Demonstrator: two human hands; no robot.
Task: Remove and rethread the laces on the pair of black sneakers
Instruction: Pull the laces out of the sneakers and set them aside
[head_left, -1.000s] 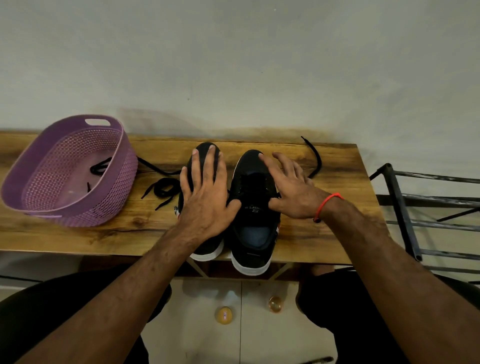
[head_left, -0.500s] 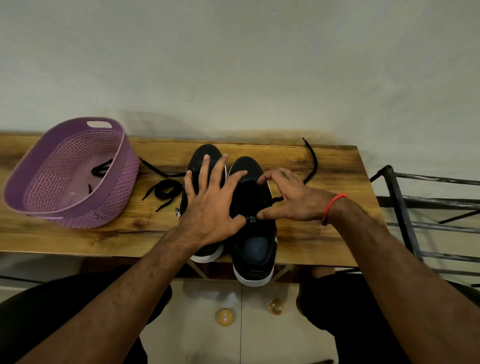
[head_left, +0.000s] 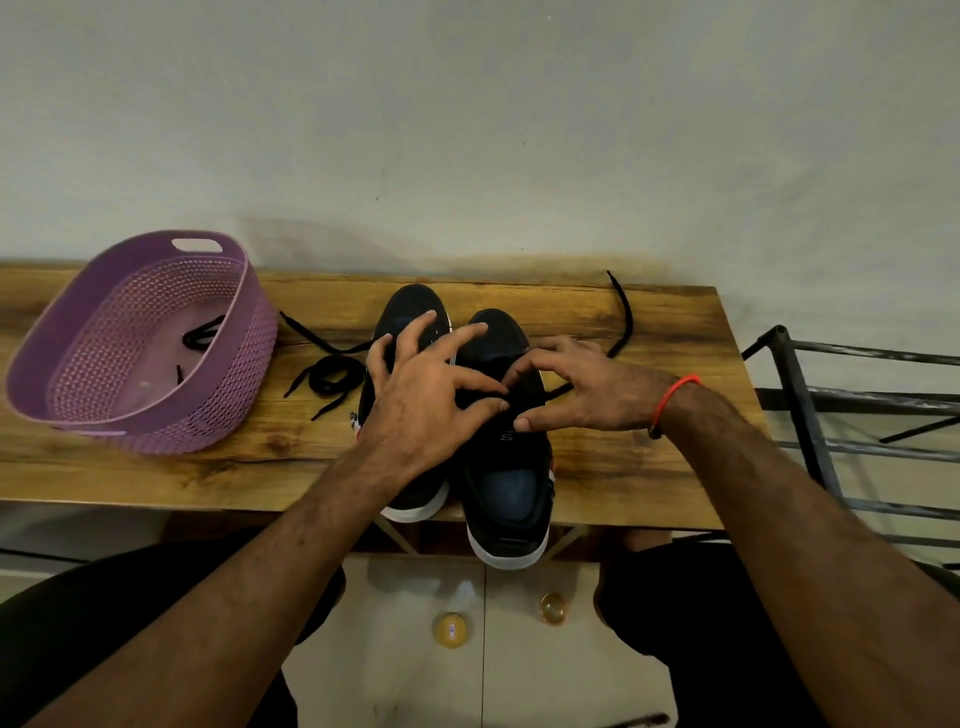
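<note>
head-worn camera, looking down, close above table (head_left: 649, 467)

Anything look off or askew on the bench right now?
Mildly: the right black sneaker overhangs the wooden table's front edge at the heel, and loose black laces trail across the tabletop beside the purple plastic basket. No visible damage.

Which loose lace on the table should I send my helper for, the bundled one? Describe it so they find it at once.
On the wooden table, look between the purple basket and the left sneaker. The coiled black lace lies there in a small loop, unlike the lace trailing right of the shoes.
</note>
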